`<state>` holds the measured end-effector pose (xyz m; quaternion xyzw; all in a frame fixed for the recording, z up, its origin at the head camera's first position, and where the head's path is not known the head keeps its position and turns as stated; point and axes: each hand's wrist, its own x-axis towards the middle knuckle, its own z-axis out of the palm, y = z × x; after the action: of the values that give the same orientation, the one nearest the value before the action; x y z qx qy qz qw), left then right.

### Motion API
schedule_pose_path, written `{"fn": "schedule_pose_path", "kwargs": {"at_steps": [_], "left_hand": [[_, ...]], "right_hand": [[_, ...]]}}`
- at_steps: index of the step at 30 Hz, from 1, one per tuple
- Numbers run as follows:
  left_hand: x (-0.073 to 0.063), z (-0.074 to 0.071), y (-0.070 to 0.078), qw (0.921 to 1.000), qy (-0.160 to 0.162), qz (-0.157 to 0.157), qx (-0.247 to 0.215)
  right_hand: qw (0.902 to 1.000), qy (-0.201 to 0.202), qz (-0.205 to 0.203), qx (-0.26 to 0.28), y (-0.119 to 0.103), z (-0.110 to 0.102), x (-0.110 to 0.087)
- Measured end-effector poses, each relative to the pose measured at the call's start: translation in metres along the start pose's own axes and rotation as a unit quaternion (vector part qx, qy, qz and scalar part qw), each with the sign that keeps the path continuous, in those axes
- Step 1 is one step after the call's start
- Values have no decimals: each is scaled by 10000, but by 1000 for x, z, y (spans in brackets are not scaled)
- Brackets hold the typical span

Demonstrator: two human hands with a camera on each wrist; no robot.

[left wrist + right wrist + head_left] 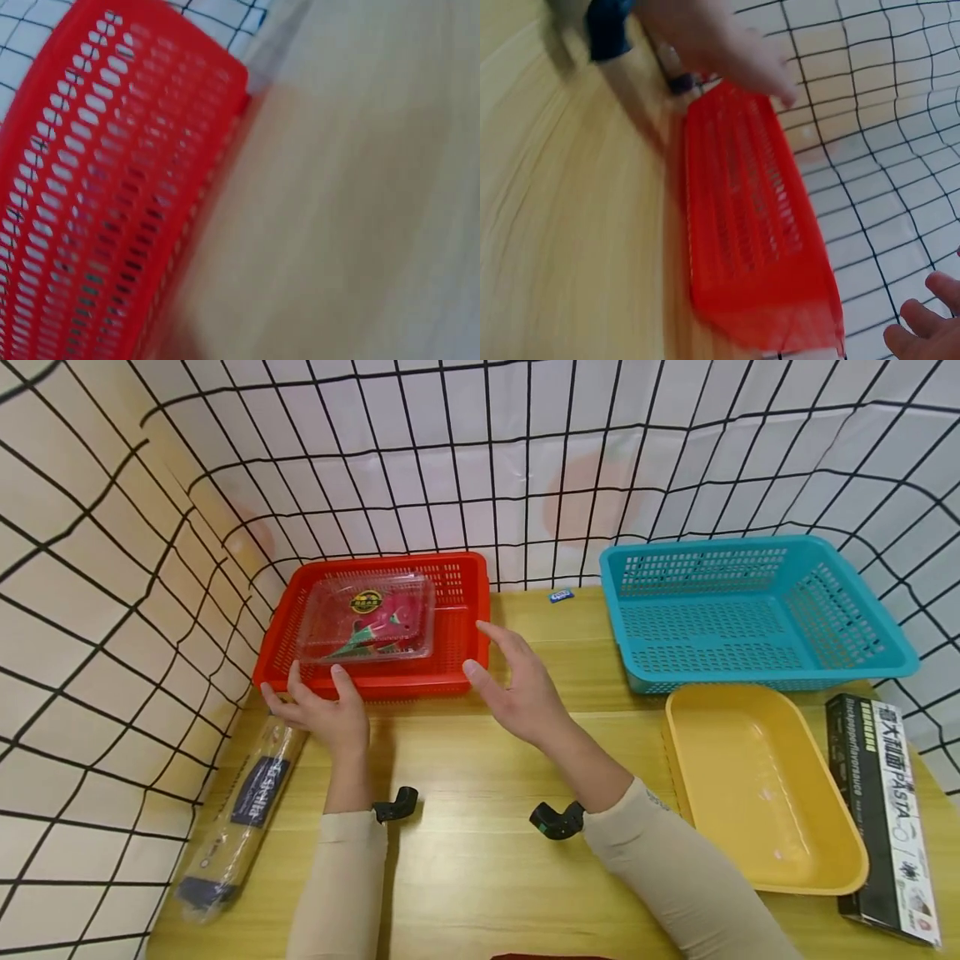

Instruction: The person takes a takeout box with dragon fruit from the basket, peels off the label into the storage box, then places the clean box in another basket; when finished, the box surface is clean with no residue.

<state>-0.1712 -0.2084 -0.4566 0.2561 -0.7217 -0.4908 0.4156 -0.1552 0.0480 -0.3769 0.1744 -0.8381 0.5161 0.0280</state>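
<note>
A red perforated basket stands at the back left of the table. Inside it lies a clear plastic clamshell box with a round black-and-yellow sticker and pink and green contents. My left hand is at the basket's front left rim, fingers spread and holding nothing. Beyond the basket's right front corner, my right hand reaches with fingers and thumb apart, also holding nothing. The basket's slotted side wall fills the left of the left wrist view. Fingers of my right hand show at the right wrist view's lower right.
A long packet with dark blue labels lies at the left. On the right are a teal basket, a yellow tray and a black-and-white pasta box. A small blue wrapper lies near the back. Black wire mesh borders the table.
</note>
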Motion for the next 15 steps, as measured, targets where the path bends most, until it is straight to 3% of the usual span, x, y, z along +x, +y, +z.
{"fn": "schedule_pose_path", "kwargs": {"at_steps": [7, 15], "left_hand": [[11, -7, -17, 9995, -15, -10, -326], [21, -14, -18, 9981, -354, -253, -446]], "right_hand": [[9924, -373, -125, 1165, -6, 17, 23], [9875, -480, 224, 1486, -9, 24, 55]]}}
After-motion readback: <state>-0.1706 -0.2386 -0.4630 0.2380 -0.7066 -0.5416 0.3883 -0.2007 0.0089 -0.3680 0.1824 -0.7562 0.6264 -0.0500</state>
